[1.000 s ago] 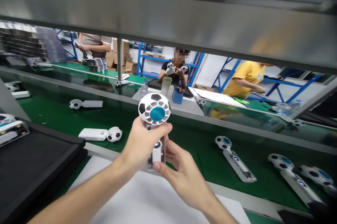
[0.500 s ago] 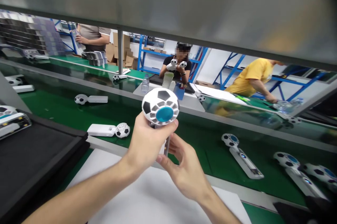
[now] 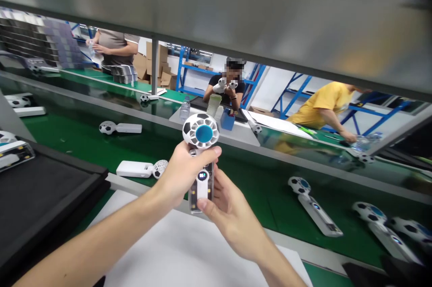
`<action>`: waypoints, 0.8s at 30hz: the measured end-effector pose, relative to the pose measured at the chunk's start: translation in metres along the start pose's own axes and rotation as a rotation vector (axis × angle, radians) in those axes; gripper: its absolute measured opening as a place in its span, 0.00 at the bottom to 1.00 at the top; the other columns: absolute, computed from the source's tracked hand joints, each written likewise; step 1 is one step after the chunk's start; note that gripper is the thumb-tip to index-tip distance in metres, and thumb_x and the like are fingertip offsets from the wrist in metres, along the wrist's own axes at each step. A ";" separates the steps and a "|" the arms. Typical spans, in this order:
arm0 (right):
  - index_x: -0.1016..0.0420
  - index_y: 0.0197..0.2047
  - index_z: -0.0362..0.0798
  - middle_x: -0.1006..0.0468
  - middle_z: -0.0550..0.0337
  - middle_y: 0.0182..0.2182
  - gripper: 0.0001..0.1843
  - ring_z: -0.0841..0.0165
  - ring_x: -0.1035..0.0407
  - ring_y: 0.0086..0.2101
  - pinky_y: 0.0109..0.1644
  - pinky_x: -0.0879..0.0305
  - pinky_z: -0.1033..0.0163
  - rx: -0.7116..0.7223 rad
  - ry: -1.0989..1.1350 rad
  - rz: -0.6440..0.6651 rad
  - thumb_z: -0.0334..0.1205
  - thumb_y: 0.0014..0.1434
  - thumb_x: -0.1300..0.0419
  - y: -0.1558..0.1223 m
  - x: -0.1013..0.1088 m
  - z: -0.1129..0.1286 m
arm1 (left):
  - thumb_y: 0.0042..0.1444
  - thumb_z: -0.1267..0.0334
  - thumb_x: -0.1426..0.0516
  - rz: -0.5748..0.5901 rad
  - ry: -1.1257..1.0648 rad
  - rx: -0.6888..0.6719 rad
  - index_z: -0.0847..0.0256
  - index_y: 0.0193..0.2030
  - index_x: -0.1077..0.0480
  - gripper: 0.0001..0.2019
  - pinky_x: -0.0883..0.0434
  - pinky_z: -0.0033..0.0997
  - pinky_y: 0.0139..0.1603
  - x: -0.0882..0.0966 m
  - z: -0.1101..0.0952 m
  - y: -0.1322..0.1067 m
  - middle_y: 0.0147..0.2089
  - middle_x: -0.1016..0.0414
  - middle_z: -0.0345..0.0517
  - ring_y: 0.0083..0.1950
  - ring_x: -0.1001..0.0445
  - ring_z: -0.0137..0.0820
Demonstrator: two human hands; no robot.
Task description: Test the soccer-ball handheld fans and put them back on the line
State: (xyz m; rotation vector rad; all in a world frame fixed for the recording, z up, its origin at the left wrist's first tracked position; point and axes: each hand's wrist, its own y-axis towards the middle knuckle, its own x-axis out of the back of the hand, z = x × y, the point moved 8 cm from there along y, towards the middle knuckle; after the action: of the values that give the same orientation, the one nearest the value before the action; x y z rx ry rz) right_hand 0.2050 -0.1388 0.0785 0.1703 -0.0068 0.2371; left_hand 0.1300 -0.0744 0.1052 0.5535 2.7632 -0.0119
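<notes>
Both my hands hold a football-patterned handheld fan (image 3: 202, 188) upright over a white sheet. Its round black-and-white head has a blue centre facing me. A small lit display shows on the handle, and parts are visible through its clear casing. My left hand (image 3: 180, 172) is closed around the neck and upper handle, its thumb lying across the front under the head. My right hand (image 3: 232, 217) grips the lower handle from the right, thumb on the front near the bottom and fingers behind, partly hidden.
Similar fans lie along the green belt (image 3: 256, 188), including a white one (image 3: 135, 168) left and several at right. A black padded mat (image 3: 50, 206) lies left; the white sheet (image 3: 162, 251) is below. A metal beam (image 3: 216, 17) crosses overhead. Three co-workers stand or sit beyond.
The fan's head has tipped and lowered slightly, so its handle and lit display now face me. My right thumb has moved onto the lower handle's front. The view has shifted slightly.
</notes>
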 end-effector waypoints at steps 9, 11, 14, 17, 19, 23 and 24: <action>0.31 0.54 0.50 0.21 0.57 0.36 0.26 0.64 0.24 0.31 0.30 0.28 0.63 -0.230 0.336 -0.234 0.60 0.63 0.41 0.004 0.026 -0.028 | 0.61 0.45 0.45 0.244 0.287 0.121 0.56 0.55 0.37 0.23 0.30 0.34 0.45 -0.013 0.020 0.005 0.48 0.27 0.47 0.48 0.27 0.37; 0.29 0.49 0.48 0.22 0.59 0.31 0.21 0.66 0.25 0.26 0.26 0.30 0.65 -0.218 0.376 -0.300 0.57 0.63 0.40 0.004 0.037 -0.025 | 0.63 0.41 0.52 0.313 0.488 0.027 0.57 0.59 0.39 0.26 0.29 0.36 0.49 -0.007 0.013 0.014 0.56 0.29 0.51 0.55 0.28 0.39; 0.27 0.40 0.46 0.22 0.58 0.29 0.17 0.69 0.28 0.22 0.22 0.33 0.67 -0.249 0.367 -0.381 0.53 0.63 0.40 0.004 0.052 -0.026 | 0.64 0.41 0.56 0.346 0.909 -0.053 0.56 0.63 0.40 0.28 0.32 0.36 0.57 0.017 0.011 0.031 0.64 0.34 0.51 0.62 0.33 0.39; 0.28 0.37 0.45 0.22 0.57 0.26 0.17 0.69 0.30 0.18 0.17 0.38 0.69 -0.277 0.338 -0.449 0.52 0.64 0.42 0.006 0.065 -0.032 | 0.53 0.45 0.41 0.359 1.219 0.071 0.60 0.62 0.36 0.33 0.34 0.49 0.59 0.048 0.032 0.045 0.62 0.34 0.59 0.62 0.34 0.52; 0.28 0.38 0.45 0.22 0.58 0.24 0.15 0.68 0.29 0.19 0.17 0.39 0.70 -0.278 0.314 -0.496 0.50 0.64 0.42 0.007 0.072 -0.037 | 0.41 0.52 0.32 0.378 1.399 0.197 0.63 0.61 0.34 0.39 0.34 0.58 0.56 0.065 0.054 0.052 0.61 0.33 0.66 0.60 0.34 0.63; 0.30 0.36 0.46 0.23 0.58 0.23 0.14 0.69 0.30 0.18 0.17 0.38 0.69 -0.281 0.300 -0.562 0.49 0.65 0.44 0.008 0.083 -0.047 | 0.44 0.57 0.31 0.426 1.591 0.343 0.63 0.65 0.38 0.41 0.30 0.55 0.52 0.078 0.088 0.059 0.58 0.30 0.62 0.53 0.27 0.51; 0.30 0.35 0.46 0.23 0.58 0.22 0.15 0.69 0.30 0.17 0.17 0.37 0.69 -0.282 0.305 -0.568 0.49 0.65 0.44 0.009 0.085 -0.049 | 0.49 0.56 0.33 0.438 1.608 0.340 0.62 0.65 0.40 0.38 0.28 0.52 0.51 0.078 0.092 0.061 0.57 0.30 0.58 0.52 0.27 0.46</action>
State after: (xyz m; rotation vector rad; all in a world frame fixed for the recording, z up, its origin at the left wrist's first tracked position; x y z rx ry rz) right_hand 0.2848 -0.1024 0.0340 -0.1490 0.3064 -0.3065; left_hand 0.1136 0.0042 -0.0033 1.9227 4.0150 0.1166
